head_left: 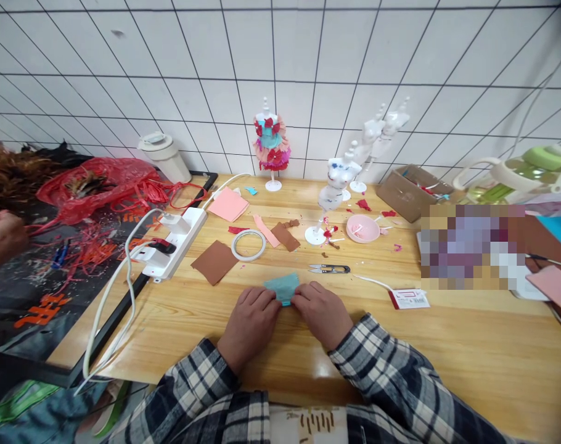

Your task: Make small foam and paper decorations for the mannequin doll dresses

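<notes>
Two hands: left hand (250, 320), right hand (323, 313) | pinching ribbed teal paper (282, 287) | glossy wooden table (447, 345)

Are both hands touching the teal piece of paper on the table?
Touching. The head view shows the left hand and the right hand with fingertips pressed on the near edge of the teal paper, one at each side.

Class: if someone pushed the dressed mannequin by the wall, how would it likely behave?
The dressed mannequin would probably tip easily: it stands tall on a thin stem and small round base. It looks light, and its ruffles seem soft and easily crushed.
</notes>
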`<state>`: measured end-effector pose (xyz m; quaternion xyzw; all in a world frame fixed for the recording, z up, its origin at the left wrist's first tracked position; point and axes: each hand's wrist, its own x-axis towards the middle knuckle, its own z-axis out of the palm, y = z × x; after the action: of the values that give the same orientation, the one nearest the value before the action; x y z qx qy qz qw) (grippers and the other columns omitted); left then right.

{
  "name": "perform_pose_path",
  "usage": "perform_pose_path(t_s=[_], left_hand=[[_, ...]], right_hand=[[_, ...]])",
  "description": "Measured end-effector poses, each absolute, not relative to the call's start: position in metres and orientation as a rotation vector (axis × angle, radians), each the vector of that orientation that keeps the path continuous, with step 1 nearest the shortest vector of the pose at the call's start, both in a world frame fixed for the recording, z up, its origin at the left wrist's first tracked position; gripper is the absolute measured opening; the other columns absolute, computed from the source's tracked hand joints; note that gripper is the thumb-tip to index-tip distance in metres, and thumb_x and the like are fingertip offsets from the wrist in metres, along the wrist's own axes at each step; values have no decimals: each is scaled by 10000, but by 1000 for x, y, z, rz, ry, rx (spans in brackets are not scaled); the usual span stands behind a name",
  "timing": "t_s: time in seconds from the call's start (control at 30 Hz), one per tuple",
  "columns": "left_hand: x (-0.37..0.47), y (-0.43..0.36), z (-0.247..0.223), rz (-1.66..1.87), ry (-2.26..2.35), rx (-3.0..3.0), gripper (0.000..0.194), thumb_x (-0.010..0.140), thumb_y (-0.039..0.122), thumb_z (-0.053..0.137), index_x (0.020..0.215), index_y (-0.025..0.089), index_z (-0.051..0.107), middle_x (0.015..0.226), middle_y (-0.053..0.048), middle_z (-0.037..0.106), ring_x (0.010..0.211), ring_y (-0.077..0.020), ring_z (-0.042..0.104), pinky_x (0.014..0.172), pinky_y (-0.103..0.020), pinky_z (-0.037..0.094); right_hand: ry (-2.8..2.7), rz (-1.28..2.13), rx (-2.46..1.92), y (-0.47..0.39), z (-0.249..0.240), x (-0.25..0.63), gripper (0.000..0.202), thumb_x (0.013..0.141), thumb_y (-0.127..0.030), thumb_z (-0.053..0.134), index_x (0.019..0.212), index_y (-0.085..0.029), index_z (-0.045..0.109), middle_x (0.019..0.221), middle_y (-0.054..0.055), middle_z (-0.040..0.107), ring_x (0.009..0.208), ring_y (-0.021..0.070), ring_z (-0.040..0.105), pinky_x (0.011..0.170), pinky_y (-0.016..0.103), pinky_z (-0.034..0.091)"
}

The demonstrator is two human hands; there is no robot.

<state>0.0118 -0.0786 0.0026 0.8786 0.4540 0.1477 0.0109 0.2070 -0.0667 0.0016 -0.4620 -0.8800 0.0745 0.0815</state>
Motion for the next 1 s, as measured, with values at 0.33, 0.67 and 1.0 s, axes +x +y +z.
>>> perform_pose_path(t_s=[0.33,0.67,1.0], left_hand=[[6,-78,-7,467,1388,2732,156,859,152,567,976,199,658,876,-45,668,835,-207,550,791,-367,428],[6,-77,-4,473,1421,2704,174,870,165,557,1009,202,655,858,-43,663,824,-202,548,812,-375,427],[7,-77,-1,441,1400,2765,129,873,168,543,898,193,667,868,-58,654,862,-205,555,812,-373,442]], right_hand=[[-2647,248,-1411,-68,-1,205,114,906,-162,528,921,-230,619,905,25,621,870,178,530,735,285,386],[-2673,306,-1470,-69,6,205,156,921,-165,490,994,-245,601,930,19,642,841,155,570,674,262,394],[-2656,302,-1455,-69,4,205,160,925,-168,484,947,-237,626,953,28,639,873,153,573,696,257,401]])
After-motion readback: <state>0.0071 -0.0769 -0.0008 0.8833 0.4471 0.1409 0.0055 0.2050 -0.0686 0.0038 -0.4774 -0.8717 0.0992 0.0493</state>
